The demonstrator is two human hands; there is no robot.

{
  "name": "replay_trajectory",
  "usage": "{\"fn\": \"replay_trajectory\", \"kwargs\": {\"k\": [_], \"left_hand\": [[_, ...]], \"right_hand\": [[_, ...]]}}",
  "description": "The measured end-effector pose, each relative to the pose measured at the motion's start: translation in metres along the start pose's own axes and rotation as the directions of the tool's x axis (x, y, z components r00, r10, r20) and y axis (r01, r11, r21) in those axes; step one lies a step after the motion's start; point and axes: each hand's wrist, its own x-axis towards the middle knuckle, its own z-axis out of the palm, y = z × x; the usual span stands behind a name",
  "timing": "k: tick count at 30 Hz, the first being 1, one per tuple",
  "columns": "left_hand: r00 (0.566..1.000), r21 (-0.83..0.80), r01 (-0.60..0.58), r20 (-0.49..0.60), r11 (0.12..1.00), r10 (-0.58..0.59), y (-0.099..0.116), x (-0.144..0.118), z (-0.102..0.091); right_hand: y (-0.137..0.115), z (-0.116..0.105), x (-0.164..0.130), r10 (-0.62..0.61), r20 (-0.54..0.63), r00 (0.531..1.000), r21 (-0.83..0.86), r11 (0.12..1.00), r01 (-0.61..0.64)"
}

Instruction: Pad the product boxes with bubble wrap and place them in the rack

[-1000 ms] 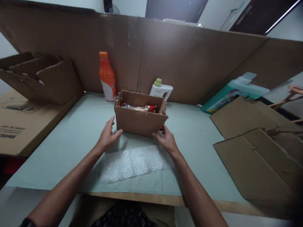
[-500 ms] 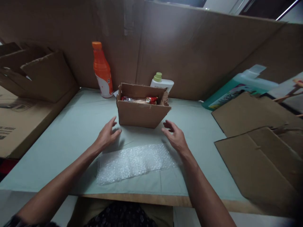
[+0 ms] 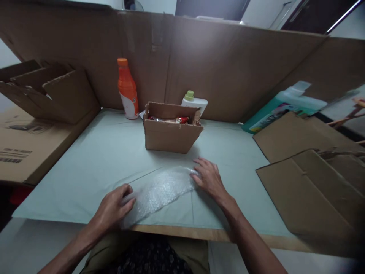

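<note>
A strip of clear bubble wrap (image 3: 162,194) stretches between my two hands near the table's front edge. My left hand (image 3: 116,203) pinches its left end between thumb and fingers. At the other end, my right hand (image 3: 207,177) grips the upper right corner, thumb below and fingers over it. Beyond the wrap stands a small open cardboard box (image 3: 172,135), untouched by either hand. Red and clear shiny packets (image 3: 182,120) show inside it; their lower parts are hidden by the box's front wall.
An orange bottle (image 3: 128,91) and a white bottle with a green cap (image 3: 195,102) stand behind the box. At right, a teal liquid jug (image 3: 273,110) leans by cardboard flaps (image 3: 310,190). More cardboard boxes (image 3: 65,95) sit at left. A tall cardboard wall (image 3: 228,68) closes the back.
Both hands have come back from beside the box and taken hold of the bubble wrap's ends. The wrap's left end has shifted toward the front edge. The view has tilted slightly.
</note>
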Motion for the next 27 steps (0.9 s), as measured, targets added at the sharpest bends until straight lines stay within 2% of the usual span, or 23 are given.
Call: {"fn": "replay_trajectory", "kwargs": {"k": [2, 4, 7, 10, 13, 15, 17, 18, 20, 21, 23, 25, 27], "left_hand": [[0.998, -0.110, 0.061, -0.017, 0.992, -0.063, 0.002, -0.023, 0.006], [0.995, -0.182, 0.084, -0.043, 0.980, -0.093, 0.001, -0.045, 0.014], [0.989, -0.280, 0.093, -0.086, 0.956, -0.121, 0.000, -0.069, 0.026], [0.990, -0.386, 0.110, -0.040, 0.916, -0.136, 0.006, -0.079, 0.033], [0.985, -0.466, 0.174, 0.081, 0.868, -0.154, 0.020, -0.076, 0.033], [0.977, -0.516, 0.203, 0.169, 0.832, -0.134, 0.029, -0.069, 0.031], [0.966, -0.565, 0.204, 0.251, 0.799, -0.068, 0.034, -0.062, 0.026], [0.959, -0.581, 0.204, 0.282, 0.788, -0.040, 0.034, -0.060, 0.022], [0.959, -0.593, 0.181, 0.284, 0.785, -0.006, 0.030, -0.058, 0.013], [0.970, -0.586, 0.149, 0.244, 0.797, -0.001, 0.028, -0.059, 0.008], [0.995, -0.536, 0.047, 0.100, 0.843, 0.008, 0.024, -0.060, 0.002], [0.998, -0.443, -0.056, -0.044, 0.895, 0.041, 0.023, -0.059, 0.005], [0.993, -0.372, -0.093, -0.102, 0.923, 0.059, 0.024, -0.054, 0.017]], "right_hand": [[-0.018, -0.009, 0.028, -0.079, -0.034, 0.996, 0.008, 0.997, 0.079], [-0.036, -0.016, 0.051, -0.104, -0.081, 0.991, 0.049, 0.993, 0.109], [-0.054, -0.022, 0.052, -0.089, -0.141, 0.986, 0.163, 0.980, 0.111], [-0.065, -0.027, 0.005, -0.195, -0.023, 0.981, 0.318, 0.928, 0.192], [-0.084, -0.026, -0.064, -0.311, 0.178, 0.934, 0.429, 0.879, 0.210], [-0.107, -0.017, -0.103, -0.325, 0.199, 0.925, 0.457, 0.866, 0.206], [-0.133, -0.001, -0.129, -0.279, 0.110, 0.954, 0.498, 0.846, 0.190], [-0.144, 0.009, -0.135, -0.216, 0.042, 0.975, 0.532, 0.831, 0.162], [-0.160, 0.026, -0.139, -0.009, -0.054, 0.998, 0.623, 0.781, 0.041], [-0.164, 0.032, -0.136, 0.115, -0.056, 0.992, 0.670, 0.741, -0.048], [-0.165, 0.036, -0.128, 0.315, 0.024, 0.949, 0.735, 0.638, -0.230], [-0.162, 0.034, -0.117, 0.387, 0.115, 0.915, 0.758, 0.561, -0.333], [-0.157, 0.029, -0.109, 0.377, 0.148, 0.914, 0.756, 0.553, -0.350]]}}
